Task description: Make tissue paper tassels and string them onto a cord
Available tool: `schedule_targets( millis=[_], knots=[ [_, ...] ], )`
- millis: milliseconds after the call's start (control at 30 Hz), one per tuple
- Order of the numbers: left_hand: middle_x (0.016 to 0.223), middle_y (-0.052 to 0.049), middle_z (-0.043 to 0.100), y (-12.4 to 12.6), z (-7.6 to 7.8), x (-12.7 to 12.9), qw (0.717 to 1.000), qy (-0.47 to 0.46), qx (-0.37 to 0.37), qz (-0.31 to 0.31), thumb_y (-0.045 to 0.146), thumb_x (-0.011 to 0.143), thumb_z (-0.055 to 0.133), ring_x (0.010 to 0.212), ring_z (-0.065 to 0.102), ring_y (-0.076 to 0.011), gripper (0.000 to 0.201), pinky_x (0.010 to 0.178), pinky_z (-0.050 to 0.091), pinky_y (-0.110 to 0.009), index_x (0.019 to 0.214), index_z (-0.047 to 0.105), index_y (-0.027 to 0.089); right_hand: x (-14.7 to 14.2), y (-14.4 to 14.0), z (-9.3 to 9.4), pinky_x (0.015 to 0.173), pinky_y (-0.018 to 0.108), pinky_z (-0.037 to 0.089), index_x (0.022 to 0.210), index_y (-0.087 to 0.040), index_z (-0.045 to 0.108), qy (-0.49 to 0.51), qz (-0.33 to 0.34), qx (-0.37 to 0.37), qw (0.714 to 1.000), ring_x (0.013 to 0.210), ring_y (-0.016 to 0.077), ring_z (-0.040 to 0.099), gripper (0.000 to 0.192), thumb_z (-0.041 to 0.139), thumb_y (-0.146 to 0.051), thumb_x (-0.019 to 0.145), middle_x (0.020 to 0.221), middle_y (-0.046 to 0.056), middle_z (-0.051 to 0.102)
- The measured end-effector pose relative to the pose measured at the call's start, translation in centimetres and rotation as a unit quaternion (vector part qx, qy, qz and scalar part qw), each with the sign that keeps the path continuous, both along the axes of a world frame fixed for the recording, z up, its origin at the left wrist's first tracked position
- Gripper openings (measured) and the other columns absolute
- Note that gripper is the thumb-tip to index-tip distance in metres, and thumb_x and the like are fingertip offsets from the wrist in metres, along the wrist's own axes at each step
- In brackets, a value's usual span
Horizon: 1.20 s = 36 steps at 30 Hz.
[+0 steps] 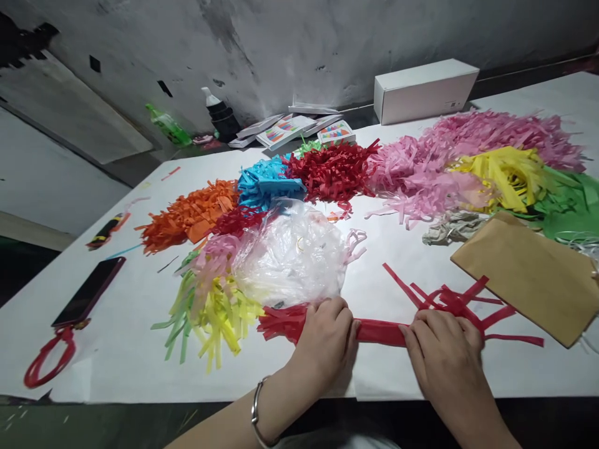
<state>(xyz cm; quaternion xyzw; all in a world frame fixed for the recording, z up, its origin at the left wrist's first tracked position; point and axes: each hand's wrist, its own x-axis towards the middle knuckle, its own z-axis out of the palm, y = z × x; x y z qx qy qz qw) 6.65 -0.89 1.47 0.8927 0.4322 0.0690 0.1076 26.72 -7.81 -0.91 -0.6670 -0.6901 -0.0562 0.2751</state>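
Note:
A red tissue paper tassel [381, 332] lies flat along the front of the table, its cut strips spreading out at both ends. My left hand [327, 340] is closed around its left part, near the bunched fringe. Toward the right end, my right hand [444, 352] grips the band where loose strips fan out. The smooth folded middle shows between my two hands. Just behind my left hand sits a crumpled clear plastic bag [294, 255]. Yellow and green fringed paper [224, 312] lies left of the tassel.
Piles of orange [191, 212], blue [269, 181], dark red [332, 171] and pink fringe [449, 162] line the back. A brown envelope [528, 274] lies right, a phone [91, 290] left. Behind stand a white box [425, 90], a green bottle [168, 126] and flat packets [287, 131].

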Motion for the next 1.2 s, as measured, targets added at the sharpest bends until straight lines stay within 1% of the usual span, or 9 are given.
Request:
schedule_targets(
  millis=[133,233,400,500,633,733,833,967,1200],
  knots=[
    [0.090,-0.007,0.063,0.3,-0.1,0.6,0.999,0.046,0.010,0.008,0.017,0.098,0.047,0.085,0.057,-0.0255,0.020,0.080,0.042,-0.044,0.084,0.061,0.018,0.0,0.4,0.3,0.082,0.044,0.037,0.076,-0.018,0.061,-0.065,-0.033,-0.017,0.997,0.078,0.0228,0.058,0.024,0.053,-0.024,0.098,0.080,0.006,0.066],
    [0.091,-0.007,0.063,0.5,-0.1,0.8,0.998,0.058,0.011,0.004,0.017,0.097,0.048,0.086,0.058,-0.0263,0.018,0.080,0.042,-0.045,0.084,0.061,0.018,-0.2,0.2,0.6,0.092,0.050,0.038,0.091,-0.015,0.066,-0.053,-0.056,0.039,0.996,0.091,0.0266,0.061,0.011,0.057,-0.021,0.096,0.095,0.011,0.069],
    [0.092,-0.007,0.064,0.8,0.2,0.9,0.998,0.054,-0.016,0.001,0.017,0.096,0.050,0.087,0.059,-0.0256,0.016,0.081,0.043,-0.044,0.086,0.062,0.018,-1.1,-0.4,0.1,0.105,0.052,0.034,0.104,-0.016,0.068,0.011,0.130,0.075,0.989,0.100,0.0244,0.062,0.014,0.057,-0.013,0.095,0.099,0.007,0.072],
    [0.093,-0.007,0.065,0.6,0.6,0.7,0.999,0.037,0.004,0.003,0.023,0.095,0.056,0.088,0.059,-0.0260,0.012,0.083,0.042,-0.046,0.086,0.061,0.017,-1.3,-0.4,-0.2,0.102,0.047,0.037,0.102,-0.012,0.068,0.012,0.164,0.055,0.985,0.092,0.0208,0.061,0.022,0.050,-0.003,0.095,0.091,0.007,0.070],
    [0.118,-0.009,0.063,-0.1,1.1,-0.1,0.994,-0.033,0.067,-0.077,0.024,0.090,0.065,0.103,0.055,-0.0275,0.016,0.096,0.035,-0.050,0.105,0.060,0.018,-1.2,-0.2,0.2,0.093,0.041,0.041,0.092,-0.013,0.066,0.052,0.157,0.070,0.984,0.080,0.0169,0.058,0.015,0.055,-0.003,0.093,0.082,0.005,0.067],
    [0.102,-0.003,0.067,-0.3,0.9,-0.3,0.986,-0.037,0.080,-0.145,0.015,0.094,0.057,0.096,0.054,-0.0224,0.007,0.098,0.033,-0.046,0.098,0.061,0.020,-1.8,0.1,0.6,0.089,0.042,0.040,0.099,-0.013,0.066,0.058,0.157,0.060,0.984,0.080,0.0188,0.057,0.012,0.054,-0.013,0.097,0.085,0.006,0.067],
    [0.091,-0.002,0.066,-0.1,0.5,-0.2,0.983,-0.019,0.068,-0.167,0.016,0.095,0.056,0.087,0.053,-0.0207,0.005,0.095,0.034,-0.043,0.093,0.060,0.018,-2.5,0.1,0.4,0.087,0.043,0.037,0.101,-0.014,0.066,0.028,0.157,0.038,0.986,0.078,0.0194,0.055,0.020,0.046,-0.012,0.099,0.084,0.006,0.066],
    [0.084,-0.001,0.064,0.1,-0.3,-0.7,0.985,-0.022,0.064,-0.158,0.014,0.095,0.055,0.081,0.052,-0.0197,0.008,0.089,0.035,-0.042,0.089,0.060,0.018,-1.8,-0.5,-0.2,0.088,0.041,0.036,0.085,-0.017,0.064,0.048,0.164,0.016,0.985,0.075,0.0173,0.052,0.030,0.040,-0.005,0.098,0.077,0.003,0.063],
    [0.086,-0.003,0.064,-0.4,-0.2,-0.9,0.997,-0.026,0.010,-0.074,0.011,0.097,0.048,0.083,0.054,-0.0217,0.016,0.091,0.035,-0.045,0.090,0.059,0.019,0.8,-1.3,-0.4,0.095,0.045,0.035,0.092,-0.019,0.064,0.027,0.085,0.019,0.996,0.090,0.0217,0.058,0.018,0.048,-0.015,0.100,0.091,0.006,0.066]
  ],
)
